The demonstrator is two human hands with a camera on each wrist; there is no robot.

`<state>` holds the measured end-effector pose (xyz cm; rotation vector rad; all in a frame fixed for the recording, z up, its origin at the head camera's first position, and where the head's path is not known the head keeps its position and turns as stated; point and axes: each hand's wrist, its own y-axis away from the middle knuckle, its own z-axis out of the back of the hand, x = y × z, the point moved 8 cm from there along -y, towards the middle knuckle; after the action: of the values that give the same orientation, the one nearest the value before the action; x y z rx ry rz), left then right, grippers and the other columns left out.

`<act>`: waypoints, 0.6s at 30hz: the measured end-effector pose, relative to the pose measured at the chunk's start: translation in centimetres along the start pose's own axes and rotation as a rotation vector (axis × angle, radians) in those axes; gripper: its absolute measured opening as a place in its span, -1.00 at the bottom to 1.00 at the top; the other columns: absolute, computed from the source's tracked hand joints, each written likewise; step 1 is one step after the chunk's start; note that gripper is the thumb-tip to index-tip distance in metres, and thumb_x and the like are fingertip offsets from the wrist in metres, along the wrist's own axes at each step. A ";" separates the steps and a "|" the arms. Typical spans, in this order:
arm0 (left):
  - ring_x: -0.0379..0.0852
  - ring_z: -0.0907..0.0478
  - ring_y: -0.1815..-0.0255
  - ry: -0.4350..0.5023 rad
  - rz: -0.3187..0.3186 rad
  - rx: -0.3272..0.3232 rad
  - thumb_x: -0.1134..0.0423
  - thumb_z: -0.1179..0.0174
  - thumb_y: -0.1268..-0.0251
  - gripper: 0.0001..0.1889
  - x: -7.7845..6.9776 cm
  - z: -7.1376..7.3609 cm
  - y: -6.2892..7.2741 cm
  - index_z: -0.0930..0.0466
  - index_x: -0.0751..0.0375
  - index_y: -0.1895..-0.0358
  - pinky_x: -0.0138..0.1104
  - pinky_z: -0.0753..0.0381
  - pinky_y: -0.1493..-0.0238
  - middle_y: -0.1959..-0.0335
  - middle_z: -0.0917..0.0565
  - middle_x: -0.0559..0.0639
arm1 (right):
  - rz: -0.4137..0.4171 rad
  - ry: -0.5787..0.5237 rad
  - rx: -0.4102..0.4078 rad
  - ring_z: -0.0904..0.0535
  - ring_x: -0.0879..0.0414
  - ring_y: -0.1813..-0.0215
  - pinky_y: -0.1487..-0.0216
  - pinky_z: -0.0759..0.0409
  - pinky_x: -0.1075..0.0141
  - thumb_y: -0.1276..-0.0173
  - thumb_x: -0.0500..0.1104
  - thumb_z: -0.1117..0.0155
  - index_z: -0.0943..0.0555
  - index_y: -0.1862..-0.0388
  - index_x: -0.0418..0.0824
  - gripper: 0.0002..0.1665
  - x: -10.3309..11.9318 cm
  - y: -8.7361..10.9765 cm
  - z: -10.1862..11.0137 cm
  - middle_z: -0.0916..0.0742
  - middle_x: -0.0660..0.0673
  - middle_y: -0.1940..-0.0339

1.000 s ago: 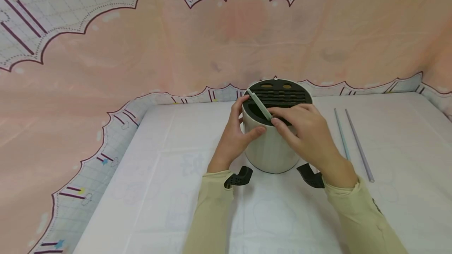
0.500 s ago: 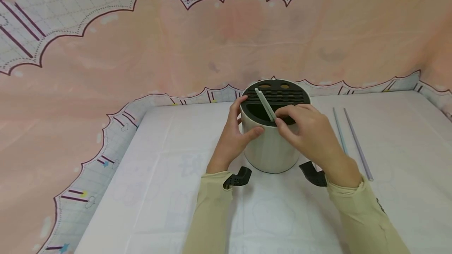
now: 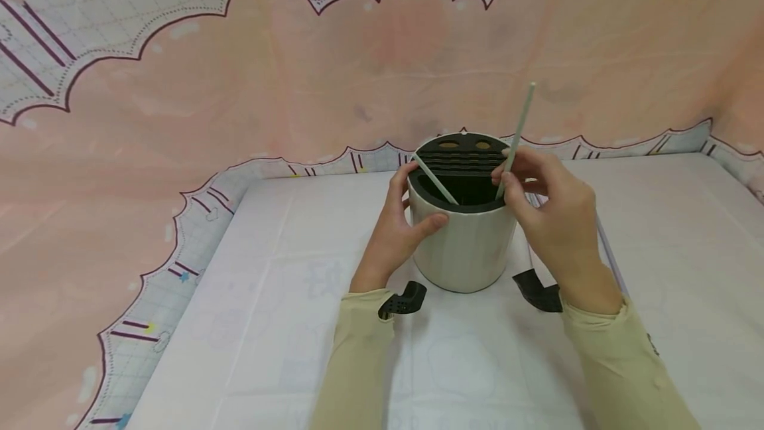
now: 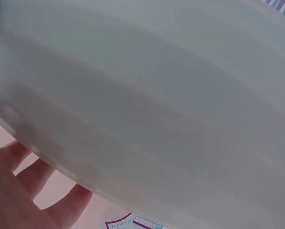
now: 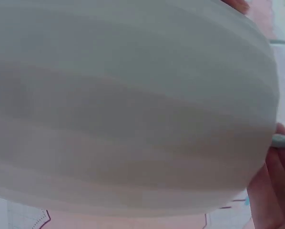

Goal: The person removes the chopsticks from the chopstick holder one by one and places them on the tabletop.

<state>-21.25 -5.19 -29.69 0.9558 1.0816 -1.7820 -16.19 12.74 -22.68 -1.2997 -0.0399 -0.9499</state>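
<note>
A white ribbed cylindrical holder [image 3: 459, 251] stands upright on the table, its black top [image 3: 468, 161] showing slots, round holes and a wide front opening. My left hand [image 3: 394, 231] grips its left side, thumb on the front wall near the rim; in the left wrist view fingers [image 4: 68, 205] reach around the wall. One thin pale green stick, like a drinking straw [image 3: 434, 178], leans leftward out of the front opening. Between thumb and fingertips my right hand [image 3: 552, 211] pinches a second pale green stick [image 3: 522, 118], nearly upright, lower end at the opening's right side.
A purple stick [image 3: 611, 251] lies on the white table [image 3: 286, 324] to the right, partly behind my right wrist. A patterned peach cloth [image 3: 358, 78] hangs behind the table. Black wrist mounts [image 3: 537, 292] stick inward from both sleeves.
Two pale green sticks were together at my right hand's fingertips. Now one leans left in the opening, while my right hand has moved right with the other, tipped more upright. Left hand has stayed put.
</note>
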 end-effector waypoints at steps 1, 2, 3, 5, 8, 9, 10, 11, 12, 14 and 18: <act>-0.19 -0.01 -0.32 0.001 0.004 -0.001 -0.47 -0.07 0.27 0.00 0.0 0.0 0.0 0.03 -0.14 -0.33 -0.17 -0.13 -0.25 -0.33 -0.09 -0.18 | -0.025 -0.016 -0.011 -0.57 0.24 0.29 0.21 -0.50 0.55 -0.16 -0.41 -0.16 -0.53 0.05 -0.26 -0.67 -0.1 -0.1 0.3 -0.68 -0.02 0.34; -0.19 -0.01 -0.33 0.000 0.009 -0.001 -0.48 -0.07 0.28 0.00 0.1 0.0 0.0 0.03 -0.15 -0.32 -0.18 -0.13 -0.25 -0.33 -0.09 -0.18 | -0.044 -0.029 -0.026 -0.57 0.23 0.27 0.21 -0.51 0.54 -0.16 -0.41 -0.16 -0.52 0.02 -0.25 -0.63 -0.2 -0.2 0.6 -0.68 -0.03 0.33; -0.18 0.00 -0.33 -0.001 0.012 -0.002 -0.47 -0.07 0.28 0.00 0.1 0.0 0.0 0.03 -0.16 -0.32 -0.17 -0.13 -0.25 -0.33 -0.09 -0.19 | -0.058 -0.043 -0.045 -0.57 0.22 0.26 0.21 -0.51 0.53 -0.17 -0.42 -0.15 -0.51 -0.01 -0.23 -0.61 -0.1 -0.3 0.9 -0.68 -0.05 0.31; -0.18 0.00 -0.33 -0.004 0.014 -0.003 -0.47 -0.07 0.28 0.00 0.2 0.0 -0.1 0.03 -0.16 -0.32 -0.18 -0.13 -0.25 -0.33 -0.09 -0.18 | -0.079 -0.093 -0.091 -0.58 0.19 0.24 0.21 -0.53 0.49 -0.19 -0.42 -0.13 -0.49 -0.05 -0.23 -0.59 0.0 -0.6 1.8 -0.67 -0.11 0.29; -0.19 0.00 -0.33 -0.004 0.012 -0.005 -0.48 -0.07 0.30 0.01 0.2 -0.1 -0.1 0.03 -0.14 -0.32 -0.20 -0.13 -0.25 -0.33 -0.09 -0.17 | -0.093 -0.233 -0.194 -0.59 0.08 0.25 0.21 -0.56 0.39 -0.21 -0.43 -0.11 -0.46 -0.04 -0.32 -0.62 0.3 -0.9 3.2 -0.66 -0.24 0.28; -0.19 -0.01 -0.33 -0.004 0.011 -0.005 -0.47 -0.07 0.29 0.01 0.2 -0.1 -0.1 0.03 -0.14 -0.33 -0.20 -0.13 -0.25 -0.33 -0.10 -0.17 | -0.096 -0.308 -0.235 -0.59 0.04 0.26 0.21 -0.57 0.36 -0.20 -0.44 -0.11 -0.45 -0.02 -0.37 -0.63 0.3 -1.0 3.6 -0.64 -0.29 0.29; -0.19 -0.01 -0.33 -0.005 0.011 -0.005 -0.47 -0.07 0.29 0.01 0.2 -0.1 -0.1 0.03 -0.13 -0.33 -0.20 -0.13 -0.25 -0.33 -0.10 -0.17 | -0.101 -0.399 -0.279 -0.59 0.00 0.27 0.22 -0.58 0.33 -0.19 -0.45 -0.12 -0.45 0.01 -0.41 -0.65 0.1 -1.1 4.1 -0.63 -0.34 0.31; -0.19 -0.01 -0.33 -0.004 0.010 -0.005 -0.47 -0.08 0.29 0.01 0.3 -0.1 -0.1 0.03 -0.13 -0.33 -0.21 -0.12 -0.24 -0.33 -0.10 -0.17 | -0.106 -0.483 -0.322 -0.59 -0.04 0.29 0.23 -0.59 0.30 -0.17 -0.46 -0.13 -0.45 0.03 -0.45 -0.65 -0.2 -1.2 4.6 -0.62 -0.37 0.33; -0.19 -0.01 -0.32 -0.003 0.010 -0.005 -0.47 -0.08 0.29 0.01 0.3 -0.1 -0.2 0.03 -0.13 -0.33 -0.21 -0.12 -0.24 -0.33 -0.10 -0.17 | -0.111 -0.571 -0.369 -0.58 -0.07 0.31 0.24 -0.59 0.27 -0.14 -0.48 -0.14 -0.44 0.05 -0.48 -0.65 -0.5 -1.2 5.1 -0.61 -0.40 0.35; -0.20 -0.01 -0.33 -0.004 0.019 -0.004 -0.47 -0.07 0.29 0.01 0.3 -0.1 -0.2 0.04 -0.15 -0.33 -0.21 -0.12 -0.25 -0.33 -0.09 -0.18 | -0.122 -0.711 -0.454 -0.57 -0.14 0.34 0.27 -0.60 0.21 -0.09 -0.51 -0.16 -0.43 0.08 -0.51 -0.65 -1.4 -1.2 6.0 -0.59 -0.45 0.38; -0.20 0.00 -0.33 -0.007 0.025 -0.008 -0.47 -0.07 0.31 0.01 0.3 -0.1 -0.2 0.04 -0.17 -0.32 -0.21 -0.11 -0.25 -0.33 -0.09 -0.18 | -0.208 -0.871 -0.582 -0.55 -0.23 0.40 0.34 -0.60 0.11 -0.04 -0.54 -0.18 -0.42 0.09 -0.51 -0.61 -3.8 -1.0 7.6 -0.54 -0.48 0.43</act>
<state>-21.58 -5.08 -29.97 0.9537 1.0673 -1.7585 -15.59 21.19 -21.41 -2.2100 -0.6181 -0.5045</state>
